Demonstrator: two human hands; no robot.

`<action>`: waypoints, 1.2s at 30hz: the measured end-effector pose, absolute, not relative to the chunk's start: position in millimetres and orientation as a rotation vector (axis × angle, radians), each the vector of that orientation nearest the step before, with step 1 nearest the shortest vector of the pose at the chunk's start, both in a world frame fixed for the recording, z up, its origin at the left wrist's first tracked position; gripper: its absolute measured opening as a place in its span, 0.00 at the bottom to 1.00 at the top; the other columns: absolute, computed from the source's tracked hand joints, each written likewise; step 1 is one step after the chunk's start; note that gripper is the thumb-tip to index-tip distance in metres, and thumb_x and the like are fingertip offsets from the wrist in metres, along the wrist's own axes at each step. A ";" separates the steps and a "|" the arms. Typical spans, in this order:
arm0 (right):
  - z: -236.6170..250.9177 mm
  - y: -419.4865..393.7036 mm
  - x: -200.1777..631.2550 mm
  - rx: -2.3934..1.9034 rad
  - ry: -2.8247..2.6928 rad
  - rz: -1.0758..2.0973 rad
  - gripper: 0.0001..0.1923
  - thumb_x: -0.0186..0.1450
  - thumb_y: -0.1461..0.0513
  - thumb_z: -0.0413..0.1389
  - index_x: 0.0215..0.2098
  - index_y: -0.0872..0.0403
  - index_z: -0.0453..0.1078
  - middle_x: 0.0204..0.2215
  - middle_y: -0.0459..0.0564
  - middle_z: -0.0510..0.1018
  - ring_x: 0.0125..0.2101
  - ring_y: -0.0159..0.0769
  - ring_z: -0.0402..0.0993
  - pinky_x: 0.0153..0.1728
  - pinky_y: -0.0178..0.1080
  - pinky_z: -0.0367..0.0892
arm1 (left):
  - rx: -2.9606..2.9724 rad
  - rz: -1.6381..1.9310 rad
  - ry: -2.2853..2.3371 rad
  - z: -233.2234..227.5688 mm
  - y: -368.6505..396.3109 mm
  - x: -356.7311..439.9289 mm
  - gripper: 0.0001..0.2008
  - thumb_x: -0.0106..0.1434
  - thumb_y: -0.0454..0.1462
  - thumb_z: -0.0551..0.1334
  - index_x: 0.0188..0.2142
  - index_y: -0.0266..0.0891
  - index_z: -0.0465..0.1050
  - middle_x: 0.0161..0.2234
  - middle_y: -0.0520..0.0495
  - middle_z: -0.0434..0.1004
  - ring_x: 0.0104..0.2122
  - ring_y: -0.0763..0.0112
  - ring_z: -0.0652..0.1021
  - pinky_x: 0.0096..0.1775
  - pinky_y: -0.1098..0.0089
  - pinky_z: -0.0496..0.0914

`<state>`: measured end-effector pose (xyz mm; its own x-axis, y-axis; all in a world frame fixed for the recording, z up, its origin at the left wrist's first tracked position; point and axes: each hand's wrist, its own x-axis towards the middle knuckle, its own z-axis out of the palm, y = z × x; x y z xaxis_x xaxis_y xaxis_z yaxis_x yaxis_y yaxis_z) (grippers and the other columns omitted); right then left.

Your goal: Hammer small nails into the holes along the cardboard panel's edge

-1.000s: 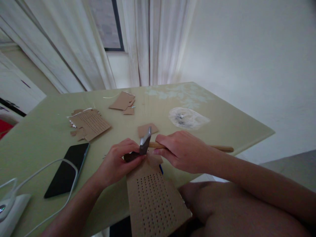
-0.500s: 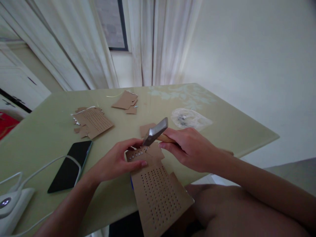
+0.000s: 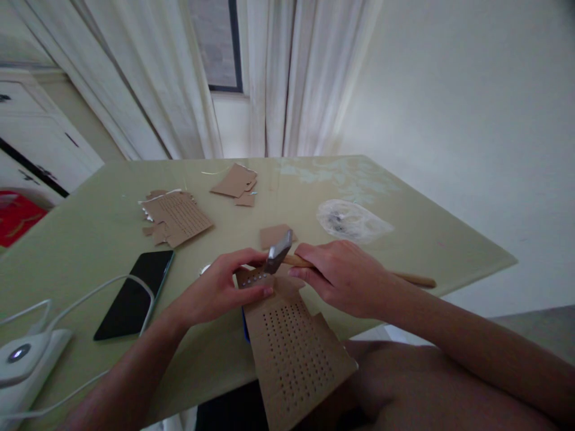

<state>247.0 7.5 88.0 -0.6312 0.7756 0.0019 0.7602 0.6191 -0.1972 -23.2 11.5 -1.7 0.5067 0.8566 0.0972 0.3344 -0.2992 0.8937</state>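
Note:
A hammer [image 3: 279,252] with a metal head and a wooden handle is gripped in my right hand [image 3: 344,276]. Its head hangs over the upper part of a brown cardboard sheet [image 3: 296,347], close to my left fingertips. Rows of small holes cover the sheet, and a few shiny spots line its far end. My left hand [image 3: 229,284] holds that far end, thumb flat on top and fingers curled along the edge. Whether those fingers also pinch something small is hidden by the hammer head. Under the sheet's left side a blue edge [image 3: 245,326] shows.
Beyond my hands lie a small cardboard piece [image 3: 272,236], a punched cardboard stack [image 3: 179,218], more scraps [image 3: 236,181] and a clear plastic bag [image 3: 350,220]. At left are a black phone [image 3: 135,296], a white cable and a white power strip [image 3: 33,365].
The hammer head has dropped lower toward the cardboard, and more of the handle's end shows behind my right hand. The whole view has shifted slightly, moving things rightward.

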 end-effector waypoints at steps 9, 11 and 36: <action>80.7 11.1 248.3 -1.331 -2.734 0.256 0.13 0.81 0.55 0.55 0.43 0.55 0.75 0.32 0.53 0.85 0.30 0.40 0.76 0.33 0.41 0.51 | 1.845 0.761 0.969 -1.6 10.5 -22.4 0.21 0.68 0.45 0.75 0.59 0.47 0.82 0.57 0.44 0.86 0.51 0.59 0.86 0.53 0.62 0.80; 77.5 10.8 248.0 -1.331 -2.767 0.250 0.15 0.81 0.55 0.55 0.40 0.54 0.74 0.32 0.53 0.85 0.30 0.40 0.76 0.33 0.41 0.51 | 1.834 0.766 0.960 -1.2 10.6 -22.1 0.21 0.68 0.45 0.75 0.59 0.47 0.82 0.56 0.45 0.87 0.49 0.60 0.86 0.51 0.63 0.81; 68.0 15.8 252.2 -1.216 -2.511 0.450 0.14 0.79 0.54 0.54 0.41 0.54 0.74 0.27 0.46 0.77 0.27 0.36 0.69 0.33 0.39 0.54 | 1.885 0.888 1.145 -1.5 24.7 -43.3 0.22 0.68 0.51 0.72 0.57 0.44 0.83 0.55 0.42 0.87 0.49 0.57 0.86 0.44 0.64 0.81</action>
<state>252.2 15.8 68.0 -0.5894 0.7952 0.1424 0.6962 0.5894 -0.4097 -43.3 24.7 -1.5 0.3607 0.9158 0.1765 0.3991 -0.3226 0.8583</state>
